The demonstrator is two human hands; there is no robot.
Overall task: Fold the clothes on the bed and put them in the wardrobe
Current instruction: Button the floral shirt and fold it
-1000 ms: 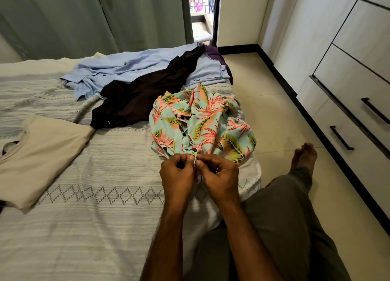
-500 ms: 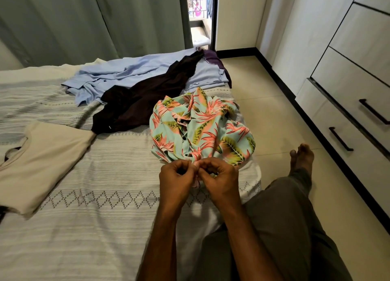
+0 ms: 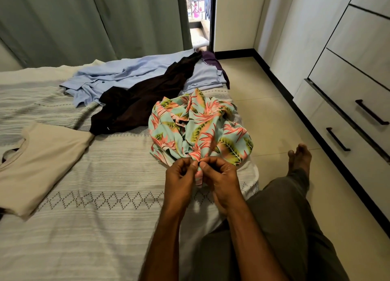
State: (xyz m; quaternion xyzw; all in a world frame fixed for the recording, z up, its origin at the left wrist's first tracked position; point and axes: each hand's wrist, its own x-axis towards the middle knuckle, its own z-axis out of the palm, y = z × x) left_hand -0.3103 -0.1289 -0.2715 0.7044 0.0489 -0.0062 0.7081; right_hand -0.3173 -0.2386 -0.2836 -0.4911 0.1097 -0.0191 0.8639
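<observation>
Room: bedroom with a striped white and grey bedspread (image 3: 88, 228), green curtains (image 3: 88, 21) behind it, and a pale wardrobe with dark drawer handles (image 3: 346, 103) on the right.
Shirt: teal button-up shirt with pink and yellow leaves (image 3: 198, 126) sits bunched near the bed's right edge.
Left hand: left hand (image 3: 179, 179) pinches the shirt's front edge with curled fingers.
Right hand: right hand (image 3: 221, 181) pinches the same edge, touching the left one.
Change: the hands sat a bit lower a moment ago and now work higher up the edge, so it looks like buttoning, one button at a time.
Meaning: folding of this shirt is not yet begun.
Other clothes: folded beige t-shirt (image 3: 42, 164), dark brown garment (image 3: 145, 103), light blue shirt (image 3: 118, 76), purple cloth (image 3: 213, 59).
Writing: none I can read.
</observation>
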